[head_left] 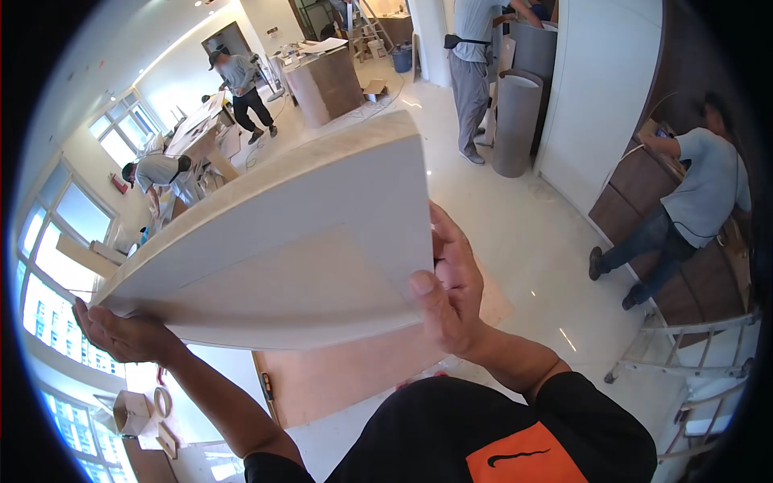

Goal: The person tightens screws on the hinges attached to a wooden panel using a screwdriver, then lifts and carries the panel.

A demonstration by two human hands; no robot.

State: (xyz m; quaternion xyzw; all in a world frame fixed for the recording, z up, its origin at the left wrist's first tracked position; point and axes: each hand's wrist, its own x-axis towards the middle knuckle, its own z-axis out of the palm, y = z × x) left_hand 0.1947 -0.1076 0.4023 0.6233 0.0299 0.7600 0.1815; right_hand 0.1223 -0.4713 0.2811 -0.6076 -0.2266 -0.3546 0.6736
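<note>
I hold a large pale board (306, 233) in front of me, tilted, with a long curved edge and a lighter rectangle on the face towards me. My right hand (452, 286) grips its right end, thumb on the near face and fingers behind. At the far left tip, my left hand (129, 334) is curled round the board from below; part of its fingers is hidden behind it. Below the board, a pinkish-brown sheet (346, 390) is partly covered from view. A screwdriver (266, 386) with a yellow and black handle lies at the sheet's left edge.
Several people work around the room, one at the brown cabinets (684, 266) on the right. A ladder (684, 366) stands lower right. A tape roll (163, 401) and a box (131, 412) are lower left. Grey cylinders (515, 125) and a curved counter (324, 87) stand farther back.
</note>
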